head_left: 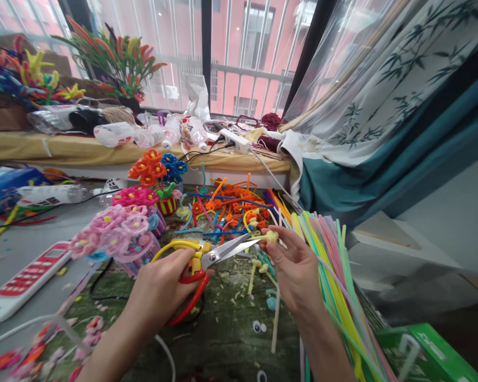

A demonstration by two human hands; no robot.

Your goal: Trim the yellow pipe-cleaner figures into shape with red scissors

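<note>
My left hand [165,284] grips the handles of a pair of scissors [212,258], one handle yellow and one red. The blades point right and are parted, their tips close to my right hand [292,270]. Between the fingers of that hand is a small pale yellow pipe cleaner flower [271,236], with a short stem reaching left toward the blades. Whether the blades touch the stem I cannot tell. Just below lie more pale yellow pipe cleaner pieces [252,277] and scattered fluffy clippings on the dark green mat [231,339].
A thick bundle of pastel pipe cleaners [334,265] lies right of my right hand. Orange pipe cleaner pieces [237,199] are heaped behind. At left stand pink pipe cleaner flowers [113,228] in pots and a white-red calculator [30,281]. A green box [430,350] sits at lower right.
</note>
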